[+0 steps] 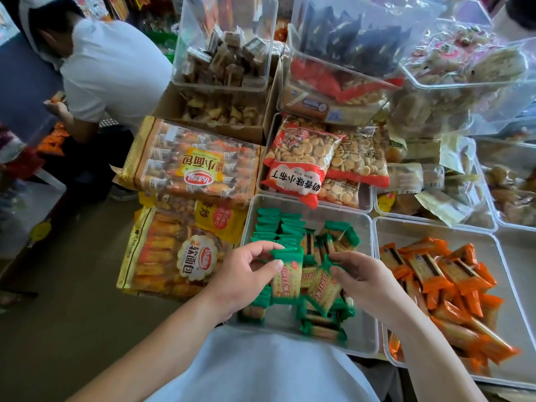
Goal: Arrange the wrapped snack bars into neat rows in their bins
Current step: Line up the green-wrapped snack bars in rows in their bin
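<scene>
A clear plastic bin (pixel 362 335) in front of me holds green-wrapped cracker bars. Several stand in a tidy row (pixel 272 227) at its far left; others lie loose (pixel 324 329) in the middle and near side. My left hand (pixel 246 274) pinches one green bar (pixel 287 274) by its top edge, upright over the bin. My right hand (pixel 365 280) holds another green bar (pixel 323 288), tilted, just right of the first. A second clear bin (pixel 435 227) to the right holds a loose heap of orange-wrapped bars (pixel 441 282).
Big bags of small breads (pixel 191 161) and soft bread (pixel 174 250) lie left of the green bin. Bags of round biscuits (pixel 304 158) sit in a bin behind it. More clear bins of snacks stack at the back. A person in a white shirt (pixel 113 68) bends at far left.
</scene>
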`<state>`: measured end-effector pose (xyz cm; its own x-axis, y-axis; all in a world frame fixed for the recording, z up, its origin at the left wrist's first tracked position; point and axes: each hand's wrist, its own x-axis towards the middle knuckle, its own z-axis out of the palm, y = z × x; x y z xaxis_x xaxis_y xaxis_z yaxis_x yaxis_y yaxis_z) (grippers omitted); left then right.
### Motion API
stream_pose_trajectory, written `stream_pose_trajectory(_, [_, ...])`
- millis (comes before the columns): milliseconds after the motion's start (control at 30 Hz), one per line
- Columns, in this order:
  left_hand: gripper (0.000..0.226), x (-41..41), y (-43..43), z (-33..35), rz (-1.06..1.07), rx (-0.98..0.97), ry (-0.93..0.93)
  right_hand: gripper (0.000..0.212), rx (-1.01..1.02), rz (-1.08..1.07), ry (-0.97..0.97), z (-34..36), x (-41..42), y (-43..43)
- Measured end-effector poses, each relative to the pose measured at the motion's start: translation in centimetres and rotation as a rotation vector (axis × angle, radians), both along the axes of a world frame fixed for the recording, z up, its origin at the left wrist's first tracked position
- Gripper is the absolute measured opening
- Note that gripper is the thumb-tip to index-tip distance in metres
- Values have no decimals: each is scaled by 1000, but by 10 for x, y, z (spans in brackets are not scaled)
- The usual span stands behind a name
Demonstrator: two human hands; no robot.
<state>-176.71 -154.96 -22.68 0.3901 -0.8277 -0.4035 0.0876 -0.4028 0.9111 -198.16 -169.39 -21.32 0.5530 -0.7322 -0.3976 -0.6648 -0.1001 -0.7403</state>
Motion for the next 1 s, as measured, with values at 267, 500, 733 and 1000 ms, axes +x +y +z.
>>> stream_pose_trajectory(267, [26,-17,-12,-13,-59,-30,-63,19,155,22,-136,7,28,6])
stream_pose_trajectory(500, [29,-12,-8,-24,20,4,-192,61,23,170,59,-22,31,15])
stream_pose_trajectory(733, [27,12,29,-39,5,109,-434,55,-66,205,145,-78,38,37])
stream_pose_trajectory(1000, [27,8,41,-43,-10,126,-412,54,-297,217,135,-117,55,54])
